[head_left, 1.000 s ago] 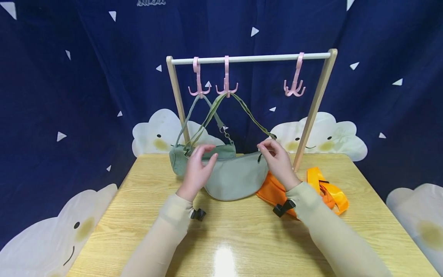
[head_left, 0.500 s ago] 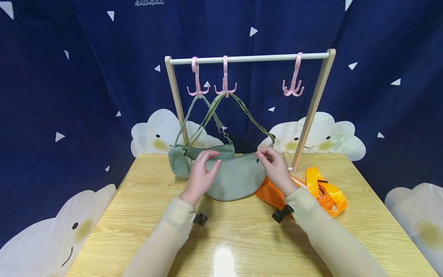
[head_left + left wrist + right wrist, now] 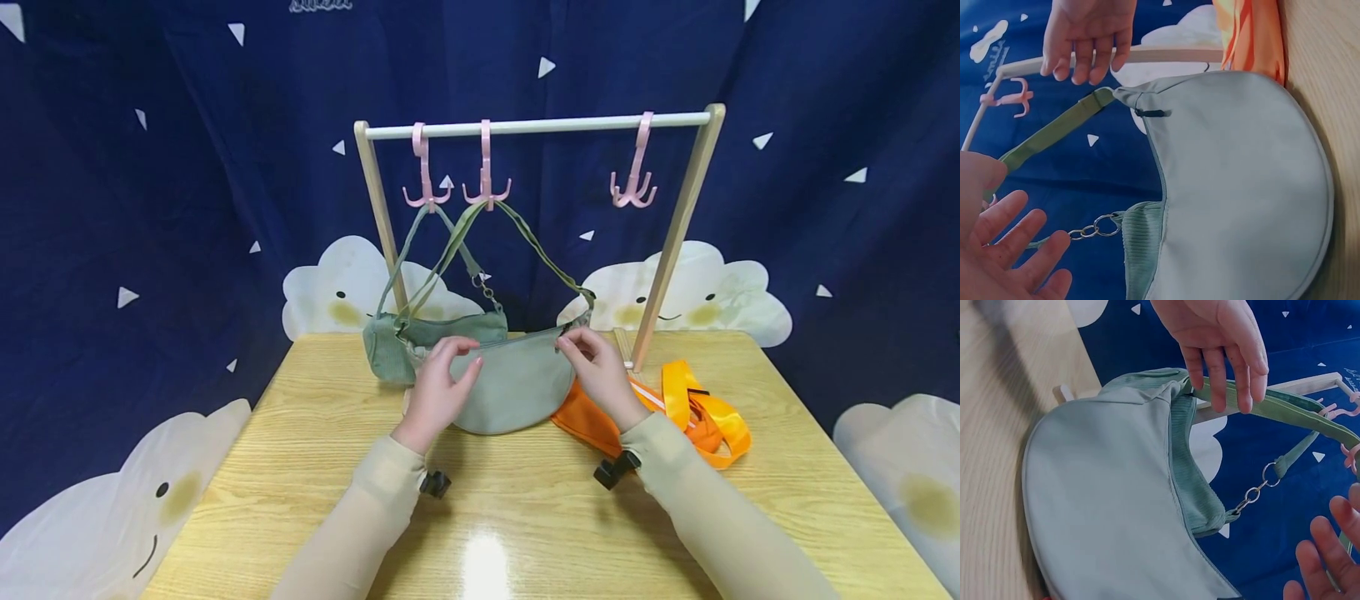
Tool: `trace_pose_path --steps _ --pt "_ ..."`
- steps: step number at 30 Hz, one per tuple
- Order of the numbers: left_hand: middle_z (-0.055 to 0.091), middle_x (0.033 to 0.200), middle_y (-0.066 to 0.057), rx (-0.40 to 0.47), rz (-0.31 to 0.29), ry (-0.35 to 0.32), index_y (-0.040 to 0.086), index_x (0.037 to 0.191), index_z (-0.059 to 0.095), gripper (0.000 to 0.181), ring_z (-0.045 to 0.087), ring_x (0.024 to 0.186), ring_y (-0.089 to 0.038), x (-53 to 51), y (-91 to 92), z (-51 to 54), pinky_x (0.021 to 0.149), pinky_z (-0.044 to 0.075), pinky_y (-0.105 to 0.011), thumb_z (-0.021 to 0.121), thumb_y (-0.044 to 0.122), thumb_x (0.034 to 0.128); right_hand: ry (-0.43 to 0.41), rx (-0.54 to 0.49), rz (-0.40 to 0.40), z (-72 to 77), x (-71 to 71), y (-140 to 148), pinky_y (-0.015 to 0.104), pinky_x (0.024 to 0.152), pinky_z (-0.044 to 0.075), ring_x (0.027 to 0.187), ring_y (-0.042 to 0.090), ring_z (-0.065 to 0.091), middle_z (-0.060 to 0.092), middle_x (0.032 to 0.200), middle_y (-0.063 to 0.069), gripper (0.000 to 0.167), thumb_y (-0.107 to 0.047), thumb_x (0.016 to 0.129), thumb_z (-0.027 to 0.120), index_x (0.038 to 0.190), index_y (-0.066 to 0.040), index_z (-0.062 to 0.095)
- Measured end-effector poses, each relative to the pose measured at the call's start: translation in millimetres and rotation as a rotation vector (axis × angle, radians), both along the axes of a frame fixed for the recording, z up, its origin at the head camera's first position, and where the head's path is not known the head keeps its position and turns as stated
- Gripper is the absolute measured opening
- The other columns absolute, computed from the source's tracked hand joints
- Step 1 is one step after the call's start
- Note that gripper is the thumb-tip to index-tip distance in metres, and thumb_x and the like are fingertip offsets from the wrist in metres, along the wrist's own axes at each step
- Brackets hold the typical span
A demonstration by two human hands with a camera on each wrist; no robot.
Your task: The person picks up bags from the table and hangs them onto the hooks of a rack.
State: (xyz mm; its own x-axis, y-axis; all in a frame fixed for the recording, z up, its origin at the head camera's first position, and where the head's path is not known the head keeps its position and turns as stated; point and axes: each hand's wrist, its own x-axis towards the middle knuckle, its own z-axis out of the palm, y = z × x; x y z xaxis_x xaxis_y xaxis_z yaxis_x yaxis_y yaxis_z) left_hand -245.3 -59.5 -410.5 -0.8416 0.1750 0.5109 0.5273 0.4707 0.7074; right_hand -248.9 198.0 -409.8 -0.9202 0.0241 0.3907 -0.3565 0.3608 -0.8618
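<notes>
A pale grey-green crescent shoulder bag [image 3: 517, 383] is looped by its olive strap [image 3: 536, 242] over the middle pink hook [image 3: 487, 167]. Before its left end my left hand [image 3: 442, 383] is held up, fingers loosely bent around nothing. My right hand [image 3: 596, 362] is by the bag's right end, near the dark zipper pull [image 3: 1152, 113]; in the left wrist view the fingers of this right hand [image 3: 1088, 44] hang extended, apart from the pull. Behind, a green corduroy bag [image 3: 390, 350] hangs from the left pink hook [image 3: 426, 167], partly hidden by the crescent bag.
A rack with a white bar [image 3: 562, 126] and wooden legs stands at the back of the wooden table [image 3: 315, 483]. Its right pink hook [image 3: 634, 167] carries no bag. An orange bag [image 3: 588, 417] with a bright orange strap [image 3: 678, 387] lies right, partly behind my right forearm.
Both hands have drifted slightly down and back toward me, staying beside the crescent bag. Both bags still hang from their hooks. The head view has shifted a little.
</notes>
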Motion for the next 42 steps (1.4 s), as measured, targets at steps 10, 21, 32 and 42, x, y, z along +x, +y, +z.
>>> trace_pose_path --steps 10,21,32,42 --pt "0.065 0.127 -0.012 -0.043 -0.024 0.002 0.003 0.123 0.067 0.026 0.062 0.118 -0.03 3.6 4.7 -7.7 0.103 0.051 -0.046 0.068 0.014 0.0991 -0.031 0.057 -0.031 -9.7 4.2 11 0.013 0.081 0.047 0.09 0.004 0.059 0.069 0.105 0.016 0.022 -0.021 0.104 0.064 0.106 0.0 0.069" --pt "0.066 0.123 -0.011 -0.082 0.023 -0.041 0.004 0.122 0.068 0.027 0.064 0.113 -0.031 9.7 14.9 -14.2 0.093 0.055 -0.044 0.068 0.018 0.0997 -0.04 0.156 -0.035 -16.5 13.5 26 0.036 0.096 0.053 0.109 0.029 0.064 0.068 0.112 0.015 0.02 -0.021 0.104 0.063 0.112 -0.003 0.067" --pt "0.066 0.122 -0.011 -0.121 0.026 -0.068 0.005 0.123 0.067 0.028 0.066 0.111 -0.031 14.0 23.9 -19.3 0.089 0.056 -0.043 0.068 0.02 0.1001 -0.036 0.302 -0.033 -21.6 20.4 42 0.057 0.096 0.05 0.108 0.033 0.062 0.065 0.115 0.013 0.019 -0.018 0.1 0.069 0.115 -0.007 0.066" --pt "0.066 0.122 -0.011 -0.166 0.003 -0.081 0.005 0.123 0.068 0.029 0.065 0.11 -0.029 16.6 33.9 -23.0 0.093 0.055 -0.044 0.067 0.023 0.1003 -0.048 0.442 -0.087 -31.4 25.5 64 0.053 0.095 0.05 0.106 0.036 0.059 0.062 0.117 0.017 0.028 -0.018 0.098 0.072 0.119 -0.003 0.064"
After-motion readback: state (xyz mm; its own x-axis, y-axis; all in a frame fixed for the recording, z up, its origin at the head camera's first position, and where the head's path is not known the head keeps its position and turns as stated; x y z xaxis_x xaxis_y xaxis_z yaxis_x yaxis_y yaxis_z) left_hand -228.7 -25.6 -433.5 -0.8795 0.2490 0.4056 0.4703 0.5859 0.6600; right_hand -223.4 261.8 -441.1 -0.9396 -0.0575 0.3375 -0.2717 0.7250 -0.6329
